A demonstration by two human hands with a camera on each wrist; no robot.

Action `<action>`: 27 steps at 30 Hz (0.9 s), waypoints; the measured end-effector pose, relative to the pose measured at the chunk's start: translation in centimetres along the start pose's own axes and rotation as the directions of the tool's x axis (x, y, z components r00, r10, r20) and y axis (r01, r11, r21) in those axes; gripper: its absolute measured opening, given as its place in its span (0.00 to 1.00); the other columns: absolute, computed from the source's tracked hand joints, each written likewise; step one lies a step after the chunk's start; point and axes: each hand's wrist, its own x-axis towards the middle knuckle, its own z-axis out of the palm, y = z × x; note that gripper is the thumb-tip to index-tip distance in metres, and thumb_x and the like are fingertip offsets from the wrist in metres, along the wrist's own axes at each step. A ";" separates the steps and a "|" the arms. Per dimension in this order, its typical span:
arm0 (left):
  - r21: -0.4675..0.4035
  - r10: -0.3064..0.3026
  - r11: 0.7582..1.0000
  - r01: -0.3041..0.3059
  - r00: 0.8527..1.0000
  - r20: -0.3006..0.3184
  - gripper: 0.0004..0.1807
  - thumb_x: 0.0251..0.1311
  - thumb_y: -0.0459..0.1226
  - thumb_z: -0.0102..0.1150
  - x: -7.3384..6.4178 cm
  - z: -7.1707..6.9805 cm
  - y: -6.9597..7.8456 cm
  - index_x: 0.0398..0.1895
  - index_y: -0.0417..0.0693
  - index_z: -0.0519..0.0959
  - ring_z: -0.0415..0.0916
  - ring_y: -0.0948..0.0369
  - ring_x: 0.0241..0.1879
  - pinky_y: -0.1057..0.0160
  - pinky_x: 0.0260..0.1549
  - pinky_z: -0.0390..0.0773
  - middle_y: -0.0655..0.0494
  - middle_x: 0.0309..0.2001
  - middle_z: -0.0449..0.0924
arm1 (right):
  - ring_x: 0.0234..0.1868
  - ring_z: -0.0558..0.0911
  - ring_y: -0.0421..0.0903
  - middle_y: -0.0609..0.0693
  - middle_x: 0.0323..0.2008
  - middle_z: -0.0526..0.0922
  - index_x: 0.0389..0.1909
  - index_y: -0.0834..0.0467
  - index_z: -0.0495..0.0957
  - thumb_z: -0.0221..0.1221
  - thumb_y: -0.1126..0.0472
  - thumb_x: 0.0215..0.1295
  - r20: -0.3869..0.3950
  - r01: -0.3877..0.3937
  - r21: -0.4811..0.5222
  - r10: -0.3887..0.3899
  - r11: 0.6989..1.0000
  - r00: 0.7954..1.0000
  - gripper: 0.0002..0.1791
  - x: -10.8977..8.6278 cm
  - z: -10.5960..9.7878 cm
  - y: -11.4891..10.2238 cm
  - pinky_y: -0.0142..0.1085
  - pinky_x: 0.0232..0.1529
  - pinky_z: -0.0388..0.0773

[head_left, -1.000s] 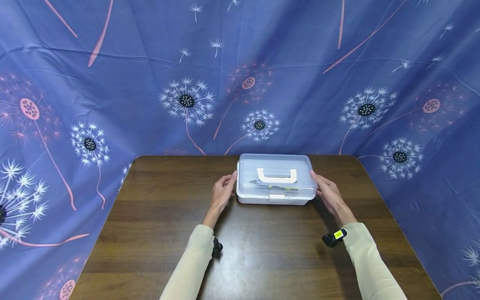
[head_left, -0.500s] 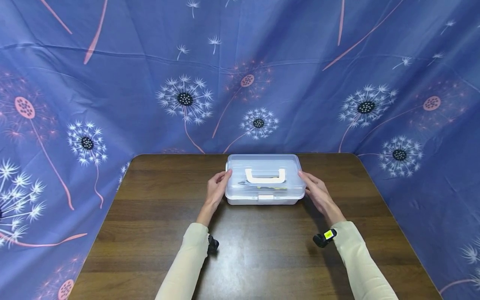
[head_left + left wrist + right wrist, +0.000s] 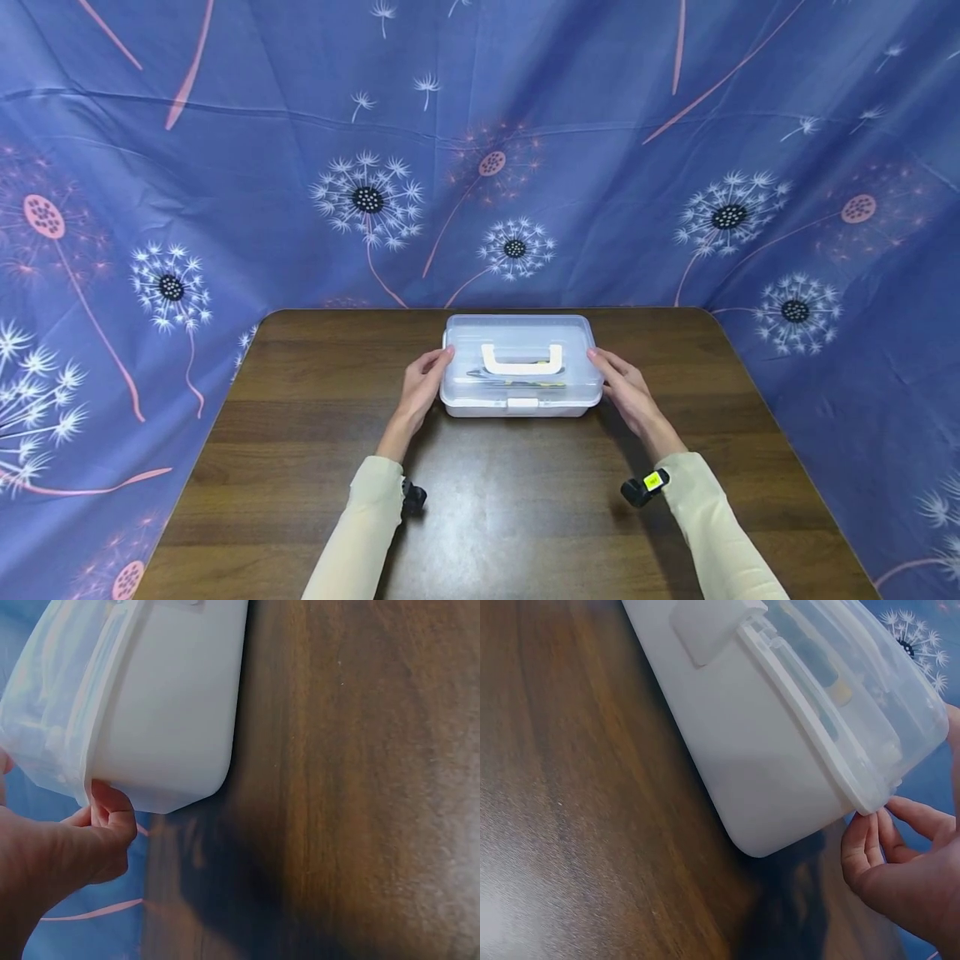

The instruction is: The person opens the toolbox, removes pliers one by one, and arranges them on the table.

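A white plastic storage box (image 3: 457, 410) with a clear lid (image 3: 465, 333) stands near the table's far edge. The lid is closed, with a white handle (image 3: 522, 368) on top and a white latch (image 3: 522, 403) at the front. Slim tools (image 3: 517, 382) show blurrily through the lid; their kind is unclear. My left hand (image 3: 422, 390) holds the box's left end, thumb against the lid; in the left wrist view its fingers (image 3: 112, 806) curl under the rim. At the opposite end my right hand (image 3: 632, 402) grips likewise, its fingers (image 3: 861, 851) under the rim in the right wrist view.
The brown wooden table (image 3: 300, 467) extends in front of and beside the box. Behind it hangs a blue cloth (image 3: 592, 192) with dandelion prints, close to the far edge. A black wrist camera (image 3: 412, 497) sits on the left sleeve, and another (image 3: 637, 490) on the right.
Both hands have moved the box to the left, and lately slightly nearer me. The grip at each end looks the same, and the lid has stayed closed.
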 end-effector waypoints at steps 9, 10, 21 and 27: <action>-0.004 -0.018 1.000 0.018 1.000 -0.004 0.33 0.67 0.55 0.64 -1.3 -0.6 -0.1 0.63 0.39 0.79 0.77 0.52 0.56 0.54 0.60 0.74 0.42 0.57 0.82 | 0.63 0.72 0.43 0.62 0.75 0.62 0.79 0.66 0.56 0.56 0.39 0.75 -0.024 -0.042 -0.057 0.041 0.998 0.999 0.45 -1.2 0.7 -0.1 0.27 0.52 0.77; 0.003 -0.015 1.000 0.015 1.000 -0.007 0.33 0.67 0.55 0.63 -1.5 -0.7 -0.2 0.63 0.39 0.79 0.77 0.52 0.55 0.54 0.59 0.74 0.42 0.56 0.82 | 0.65 0.72 0.44 0.62 0.76 0.62 0.79 0.66 0.55 0.55 0.39 0.76 -0.024 -0.043 -0.056 0.042 0.998 0.999 0.45 -1.3 0.7 -0.1 0.27 0.53 0.77; 0.006 -0.026 1.000 0.027 0.999 -0.018 0.32 0.68 0.53 0.63 -3.5 -1.5 -0.5 0.64 0.38 0.78 0.76 0.54 0.51 0.61 0.50 0.76 0.42 0.54 0.80 | 0.59 0.75 0.38 0.62 0.75 0.63 0.77 0.67 0.58 0.56 0.42 0.77 -0.039 -0.035 -0.035 0.034 0.999 0.999 0.42 -3.2 1.5 0.5 0.28 0.53 0.78; -0.004 -0.035 0.999 0.035 0.999 -0.023 0.32 0.69 0.53 0.63 -4.6 -2.0 -0.7 0.64 0.38 0.78 0.76 0.55 0.47 0.64 0.46 0.76 0.42 0.53 0.80 | 0.58 0.76 0.37 0.62 0.74 0.65 0.76 0.68 0.60 0.56 0.42 0.76 -0.054 -0.043 -0.041 0.041 0.998 0.998 0.42 -4.2 2.0 0.9 0.29 0.52 0.78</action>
